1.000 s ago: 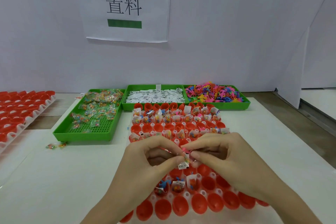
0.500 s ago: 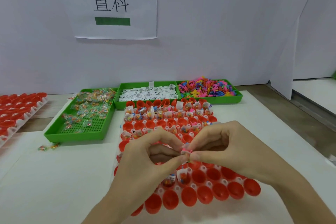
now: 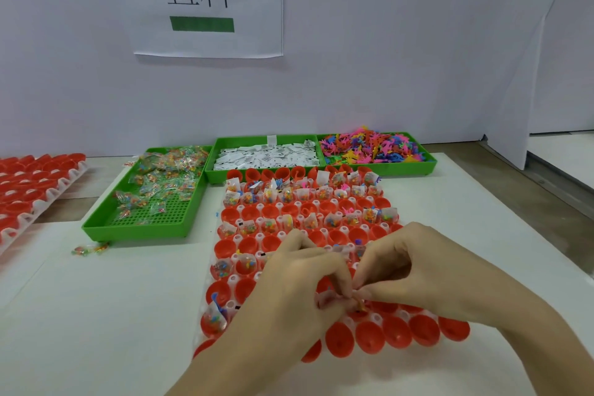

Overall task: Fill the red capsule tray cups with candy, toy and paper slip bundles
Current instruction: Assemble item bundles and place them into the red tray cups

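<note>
The red plastic capsule tray (image 3: 299, 225) lies flat on the white counter (image 3: 96, 299), just in front of the three green bins. It is a grid of round red cups set in a pale, translucent frame. Some rows of cups hold clear packets of coloured candy with white slips and bits of bright toy sticking up; other rows, and the nearest row, show bare red cups.

Both hands meet over the near middle of the tray. The left hand (image 3: 295, 286) has its fingers curled, thumb and forefinger pinched on a small bundle of clear wrap and coloured pieces (image 3: 348, 297). The right hand (image 3: 411, 270) is curled the same way, its fingertips (image 3: 361, 291) pinching the same bundle from the other side. The bundle sits just above the cups; whether it touches one cannot be told.

Behind the tray, the green perforated plastic bin at left (image 3: 144, 222) holds clear candy packets, the green middle bin (image 3: 266, 156) holds white paper slips, and the green right bin (image 3: 376, 151) holds a heap of small pink, blue and yellow plastic toys. A loose candy packet (image 3: 88, 249) lies on the counter near the left bin. A second tray of red cups (image 3: 29, 183) sits at the far left. A white paper sign with black characters and a green bar (image 3: 205, 0) hangs on the wall.
</note>
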Motion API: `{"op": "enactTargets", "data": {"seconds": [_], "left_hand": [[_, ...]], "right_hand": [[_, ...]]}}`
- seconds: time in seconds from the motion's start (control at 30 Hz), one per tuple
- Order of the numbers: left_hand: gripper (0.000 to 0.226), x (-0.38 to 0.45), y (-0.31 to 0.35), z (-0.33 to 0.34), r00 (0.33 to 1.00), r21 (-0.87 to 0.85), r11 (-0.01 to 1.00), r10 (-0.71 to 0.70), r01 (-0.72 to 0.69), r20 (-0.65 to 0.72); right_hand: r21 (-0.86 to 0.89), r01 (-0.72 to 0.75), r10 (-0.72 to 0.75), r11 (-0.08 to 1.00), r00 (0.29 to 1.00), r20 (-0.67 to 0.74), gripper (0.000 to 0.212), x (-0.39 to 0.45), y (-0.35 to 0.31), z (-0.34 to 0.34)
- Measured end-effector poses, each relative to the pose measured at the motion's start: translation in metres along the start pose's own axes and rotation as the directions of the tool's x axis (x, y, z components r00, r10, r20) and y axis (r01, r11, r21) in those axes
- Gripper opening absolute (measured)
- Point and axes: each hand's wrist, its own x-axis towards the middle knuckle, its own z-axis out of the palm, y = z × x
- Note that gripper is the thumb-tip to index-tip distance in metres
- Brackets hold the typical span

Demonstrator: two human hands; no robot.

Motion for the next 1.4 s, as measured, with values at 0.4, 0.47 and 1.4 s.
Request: {"op": "enactTargets", "data": {"seconds": [0.4,0.47,1.4], "left_hand": [[0.008,-0.001,0.0,-0.001,0.989,0.148,0.982,0.103,-0.119,0.11],[0.01,-0.002,0.0,-0.001,0.988,0.157,0.979,0.114,-0.13,0.108],[0.028,0.0,-0.048,-0.051,0.99,0.36,0.933,0.05,0.001,-0.132]], "right_hand": [[-0.143,0.031,-0.035,0.989,0.999,-0.028,0.013,-0.002,0.0,0.001],[-0.125,0.036,-0.037,0.991,0.999,-0.005,0.012,-0.004,-0.002,0.0],[-0.052,0.094,-0.104,0.994,0.964,-0.244,0.037,0.0,0.009,-0.013]]}}
